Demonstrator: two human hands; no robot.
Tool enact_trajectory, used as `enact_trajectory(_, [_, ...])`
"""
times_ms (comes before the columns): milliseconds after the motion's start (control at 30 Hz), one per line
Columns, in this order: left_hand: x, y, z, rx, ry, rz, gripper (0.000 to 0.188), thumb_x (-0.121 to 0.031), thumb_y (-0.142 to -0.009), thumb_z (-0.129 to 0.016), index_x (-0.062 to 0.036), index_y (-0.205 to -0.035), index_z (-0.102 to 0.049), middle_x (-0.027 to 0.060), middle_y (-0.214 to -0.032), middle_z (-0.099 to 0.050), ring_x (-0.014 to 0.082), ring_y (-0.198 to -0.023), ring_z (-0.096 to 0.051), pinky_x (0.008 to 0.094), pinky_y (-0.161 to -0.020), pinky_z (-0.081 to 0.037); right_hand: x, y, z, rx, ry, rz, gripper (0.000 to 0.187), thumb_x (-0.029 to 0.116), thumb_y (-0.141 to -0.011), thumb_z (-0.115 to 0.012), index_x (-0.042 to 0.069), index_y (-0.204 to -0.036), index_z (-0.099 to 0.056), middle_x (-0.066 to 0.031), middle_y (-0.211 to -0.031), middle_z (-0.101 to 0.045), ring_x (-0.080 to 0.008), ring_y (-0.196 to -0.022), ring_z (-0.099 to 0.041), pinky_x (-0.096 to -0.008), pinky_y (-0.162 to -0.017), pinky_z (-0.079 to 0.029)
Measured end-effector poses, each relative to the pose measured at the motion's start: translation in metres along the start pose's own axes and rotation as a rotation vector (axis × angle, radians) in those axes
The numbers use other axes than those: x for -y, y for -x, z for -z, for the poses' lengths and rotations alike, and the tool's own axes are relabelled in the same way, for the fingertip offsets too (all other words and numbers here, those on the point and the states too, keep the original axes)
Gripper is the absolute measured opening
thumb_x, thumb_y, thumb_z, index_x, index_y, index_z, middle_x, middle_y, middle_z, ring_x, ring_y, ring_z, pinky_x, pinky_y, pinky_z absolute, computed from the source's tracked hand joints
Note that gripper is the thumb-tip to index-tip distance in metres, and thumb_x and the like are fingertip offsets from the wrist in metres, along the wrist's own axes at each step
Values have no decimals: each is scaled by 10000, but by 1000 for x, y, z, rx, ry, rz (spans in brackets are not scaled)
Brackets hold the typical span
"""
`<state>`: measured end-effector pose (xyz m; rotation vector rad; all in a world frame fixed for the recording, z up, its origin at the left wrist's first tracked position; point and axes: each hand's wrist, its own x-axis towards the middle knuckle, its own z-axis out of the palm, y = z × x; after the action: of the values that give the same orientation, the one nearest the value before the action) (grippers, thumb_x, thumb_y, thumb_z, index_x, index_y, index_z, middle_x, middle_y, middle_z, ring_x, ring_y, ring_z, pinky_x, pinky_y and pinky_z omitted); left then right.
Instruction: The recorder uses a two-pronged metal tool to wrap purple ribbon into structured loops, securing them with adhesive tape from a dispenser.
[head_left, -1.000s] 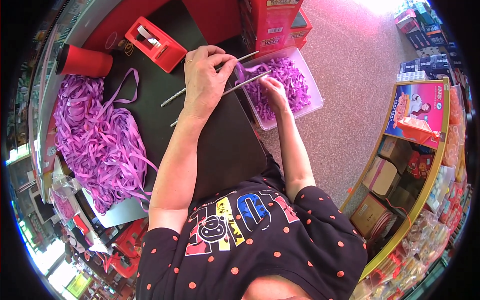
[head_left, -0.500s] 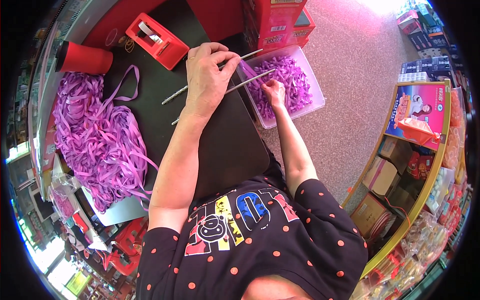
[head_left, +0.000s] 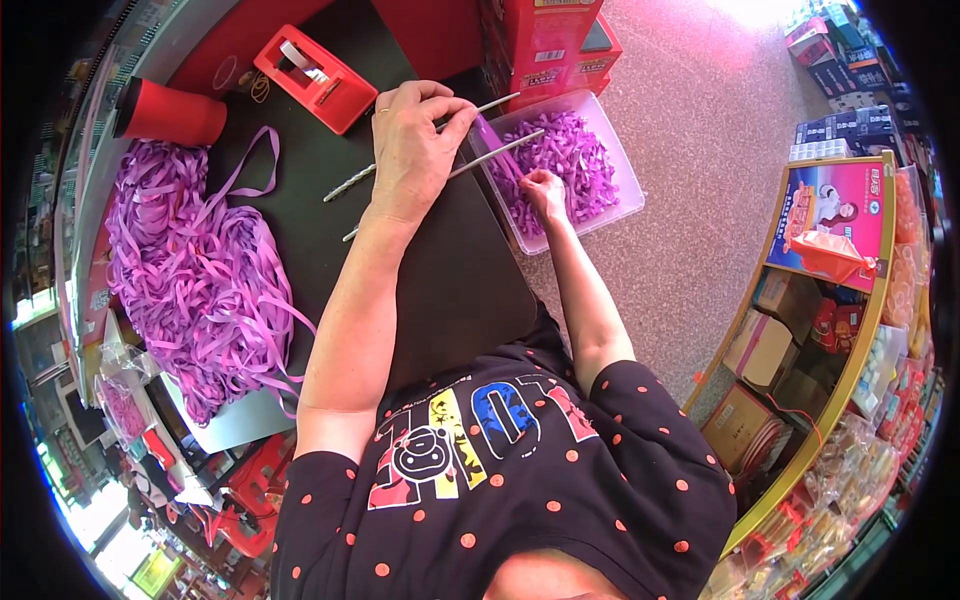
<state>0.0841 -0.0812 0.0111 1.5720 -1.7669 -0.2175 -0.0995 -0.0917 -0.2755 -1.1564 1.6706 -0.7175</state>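
Note:
My left hand (head_left: 415, 145) is closed over two thin metal rods, with thumb and forefinger pinching a purple ribbon (head_left: 490, 137). The ribbon runs from there toward my right hand (head_left: 545, 195), whose fingertips are pinched together at its lower end. One twisted metal rod (head_left: 350, 184) passes beneath my left hand; the other rod (head_left: 510, 147) crosses the ribbon and points over the bin. Whether my left hand also grips the rods is hidden. Under my right hand is a clear plastic bin (head_left: 628, 195) filled with short pieces of purple ribbon (head_left: 580, 160).
A large tangled heap of purple ribbon (head_left: 200, 280) covers the left of the dark table (head_left: 450, 300). A red tape dispenser (head_left: 315, 80) and a red cup (head_left: 175, 112) stand beyond it. Red boxes (head_left: 545, 50) stand behind the bin. A shelf unit (head_left: 800, 330) curves along the right.
My right hand has shifted slightly left and toward me. More of the ribbon between my hands shows, looking straighter. My left hand has barely moved.

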Motion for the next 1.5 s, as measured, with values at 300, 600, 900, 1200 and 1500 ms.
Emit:
enact_trajectory(300, [-2,0,2,34,-7,15,143,-187,-795,-701,-69,-874,-724,33,-1002,-612,244,-1018,-493,349,-914,-391,-13,6,1,76,-112,-75,179,172,-708,-742,23,-785,-677,-26,-682,-647,-114,-612,-591,-259,-582,-473])
enact_trajectory(600, [5,1,-3,-37,8,-35,116,-206,-770,-699,-106,-820,-732,27,-970,-608,252,-968,-505,367,-865,-389,-12,24,5,146,-36,-35,178,128,-693,-761,29,-796,-654,-19,-699,-632,-100,-651,-580,-239,-609,-470])
enact_trajectory(900, [7,2,-4,-25,5,-23,146,-231,-770,-704,-105,-838,-734,31,-982,-623,257,-1000,-510,373,-882,-401,-42,76,39,344,-142,230,161,101,-798,-708,61,-922,-612,-22,-755,-641,-91,-708,-580,-248,-653,-475])
enact_trajectory(1200, [15,-1,-6,-7,-27,-67,198,-266,-787,-696,-98,-884,-734,50,-1018,-639,264,-1013,-522,369,-886,-425,-22,156,95,297,25,403,205,204,-803,-725,44,-926,-689,-65,-935,-649,-150,-783,-615,-261,-708,-487])
enact_trajectory(1500, [22,-4,-10,-14,-24,-68,183,-280,-784,-688,-115,-844,-739,29,-1020,-628,277,-1031,-508,387,-894,-409,44,249,159,-24,165,792,184,128,-619,-800,87,-740,-667,-71,-1198,-619,-243,-1040,-515,-353,-905,-403])
